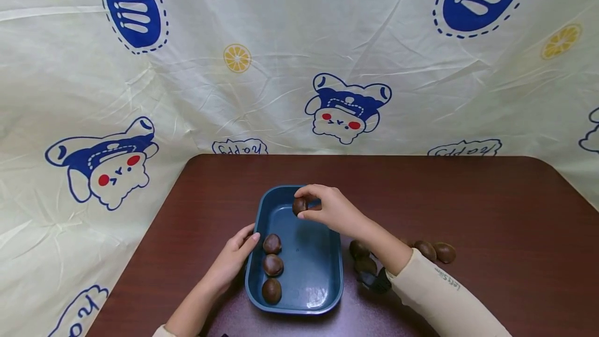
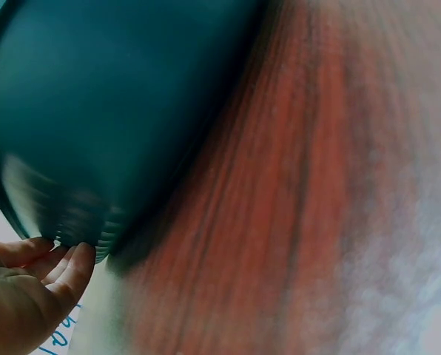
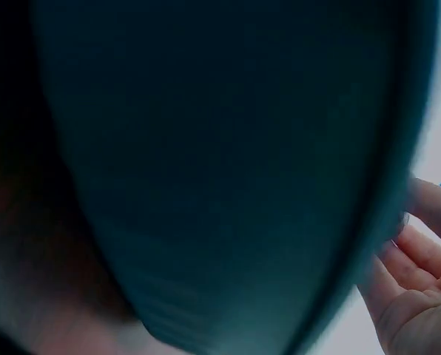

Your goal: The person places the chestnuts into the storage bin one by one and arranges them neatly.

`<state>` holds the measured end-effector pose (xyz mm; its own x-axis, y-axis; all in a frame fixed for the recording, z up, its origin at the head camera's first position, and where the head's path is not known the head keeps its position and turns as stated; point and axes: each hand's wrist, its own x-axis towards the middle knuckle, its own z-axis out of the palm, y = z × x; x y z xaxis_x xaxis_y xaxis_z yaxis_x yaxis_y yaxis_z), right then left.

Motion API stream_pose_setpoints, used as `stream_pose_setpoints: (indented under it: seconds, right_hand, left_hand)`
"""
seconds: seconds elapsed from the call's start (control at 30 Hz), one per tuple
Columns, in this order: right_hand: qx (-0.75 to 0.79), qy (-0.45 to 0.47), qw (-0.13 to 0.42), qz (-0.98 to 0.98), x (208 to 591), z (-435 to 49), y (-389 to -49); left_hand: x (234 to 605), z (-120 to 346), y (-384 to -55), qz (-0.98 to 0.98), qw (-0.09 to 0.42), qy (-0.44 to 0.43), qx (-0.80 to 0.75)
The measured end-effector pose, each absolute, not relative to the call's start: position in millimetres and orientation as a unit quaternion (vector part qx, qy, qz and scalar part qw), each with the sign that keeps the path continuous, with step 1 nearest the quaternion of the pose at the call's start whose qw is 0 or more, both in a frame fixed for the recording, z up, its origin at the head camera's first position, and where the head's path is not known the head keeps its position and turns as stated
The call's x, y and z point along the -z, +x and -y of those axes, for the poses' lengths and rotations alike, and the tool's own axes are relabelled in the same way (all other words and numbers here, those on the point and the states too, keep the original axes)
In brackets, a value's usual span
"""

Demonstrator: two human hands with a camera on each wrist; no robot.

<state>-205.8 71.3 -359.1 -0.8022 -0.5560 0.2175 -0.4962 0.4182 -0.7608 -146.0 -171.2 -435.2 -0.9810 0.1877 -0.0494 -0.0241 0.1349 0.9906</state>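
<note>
A blue rectangular tray [image 1: 306, 259] lies lengthwise on the table. My left hand [image 1: 233, 255] grips its left side, thumb at the rim; the left wrist view shows the fingertips [image 2: 76, 259] pinching the edge. Over the tray's far right corner, my right hand [image 1: 331, 208] pinches a brown chestnut [image 1: 299, 206] between thumb and fingers. Three more chestnuts [image 1: 273, 265] form a column along the tray's left inner side. In the right wrist view the tray [image 3: 228, 170] fills most of the picture, with the right hand [image 3: 420, 281] partly behind its edge.
Right of the tray, several chestnuts [image 1: 365, 265] lie on the dark red-brown table [image 1: 491, 207], some partly hidden by the right forearm. Two of them [image 1: 444, 252] sit beyond the sleeve. A black object [image 1: 374, 281] shows beside the right cuff. A printed white sheet [image 1: 281, 103] hangs behind.
</note>
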Motion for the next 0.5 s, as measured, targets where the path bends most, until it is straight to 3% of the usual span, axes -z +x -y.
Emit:
stream_pose_setpoints:
  seconds: [0.5]
  right_hand:
    - [0.432,-0.319,0.093,-0.839,399.7,-25.9,-230.0]
  left_hand:
    - [436.7,171.6,-147.5,-0.747,0.087,0.060,-0.656]
